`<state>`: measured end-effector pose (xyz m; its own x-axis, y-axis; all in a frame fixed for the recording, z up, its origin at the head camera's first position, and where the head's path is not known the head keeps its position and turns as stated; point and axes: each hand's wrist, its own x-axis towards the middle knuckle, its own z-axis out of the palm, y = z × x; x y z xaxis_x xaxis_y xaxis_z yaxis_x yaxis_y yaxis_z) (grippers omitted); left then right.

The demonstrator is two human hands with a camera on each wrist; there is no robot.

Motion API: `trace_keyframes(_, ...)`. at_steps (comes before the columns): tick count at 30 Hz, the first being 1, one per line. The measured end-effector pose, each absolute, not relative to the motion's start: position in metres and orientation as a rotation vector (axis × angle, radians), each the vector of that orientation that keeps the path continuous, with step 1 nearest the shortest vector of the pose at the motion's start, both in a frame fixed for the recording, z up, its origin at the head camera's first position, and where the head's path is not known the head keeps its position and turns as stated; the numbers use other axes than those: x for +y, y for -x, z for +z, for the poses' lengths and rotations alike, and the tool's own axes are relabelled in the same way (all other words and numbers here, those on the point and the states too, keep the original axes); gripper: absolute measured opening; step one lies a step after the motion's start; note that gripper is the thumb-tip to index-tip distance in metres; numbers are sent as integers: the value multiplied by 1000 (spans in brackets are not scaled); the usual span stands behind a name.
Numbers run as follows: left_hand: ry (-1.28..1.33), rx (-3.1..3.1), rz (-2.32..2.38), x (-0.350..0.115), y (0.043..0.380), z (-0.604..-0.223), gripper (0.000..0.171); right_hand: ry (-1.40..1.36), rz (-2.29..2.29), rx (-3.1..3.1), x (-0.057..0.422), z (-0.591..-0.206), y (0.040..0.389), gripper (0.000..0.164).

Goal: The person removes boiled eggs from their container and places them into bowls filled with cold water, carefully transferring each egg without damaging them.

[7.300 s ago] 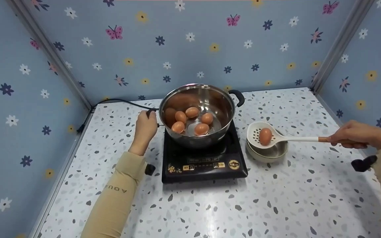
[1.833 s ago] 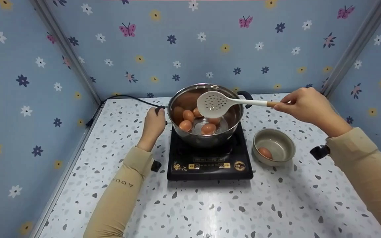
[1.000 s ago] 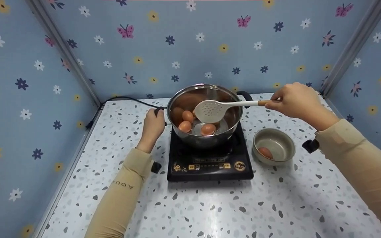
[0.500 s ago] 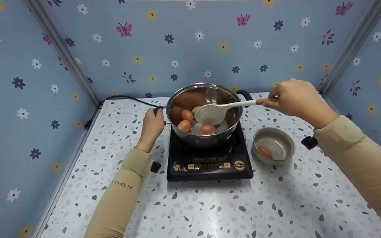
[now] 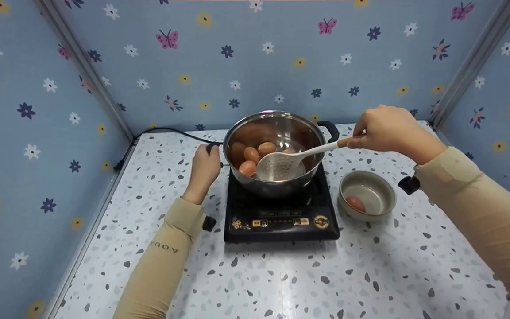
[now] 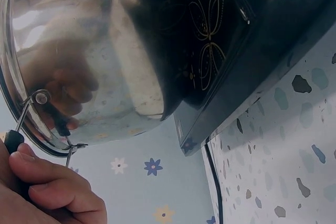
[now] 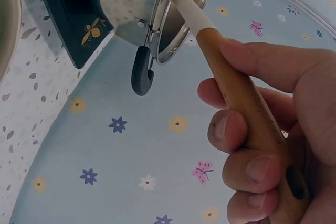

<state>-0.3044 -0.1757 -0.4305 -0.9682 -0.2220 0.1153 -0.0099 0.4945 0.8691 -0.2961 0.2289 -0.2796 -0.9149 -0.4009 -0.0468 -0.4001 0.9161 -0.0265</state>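
My left hand (image 5: 205,168) grips the black side handle of a steel pot (image 5: 266,189), its fingers (image 6: 63,187) curled round the handle in the left wrist view. My right hand (image 5: 388,130) holds a white perforated skimmer (image 5: 281,165) by its wooden handle (image 7: 236,95). The skimmer's head dips inside the pot, tilted, with its shaft crossing the right rim. Several brown eggs (image 5: 267,148) lie in the pot, mostly left of and behind the head; one in front is largely covered by it. Another egg (image 5: 355,204) rests in a grey bowl (image 5: 371,217).
The pot stands on a black induction cooker (image 5: 281,232) on a speckled table (image 5: 184,283). Its other handle (image 5: 329,131) juts out at the right, below the skimmer's shaft. A black cord (image 5: 166,129) runs behind on the left. Patterned walls (image 5: 255,66) enclose the back and sides.
Earlier the skimmer carried an egg over the bowl; that egg now lies in the bowl. The skimmer has moved back over the pot and down among the eggs. The left hand keeps its hold.
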Motion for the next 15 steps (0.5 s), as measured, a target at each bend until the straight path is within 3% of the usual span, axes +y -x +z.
trace_keyframes(8,-224,-2540,-1459,-176,303,-430,38,630,-26,2931,225,-271,304,43)
trace_keyframes(15,-229,-2535,-1451,-175,304,-430,38,688,-134,2809,226,-272,311,40)
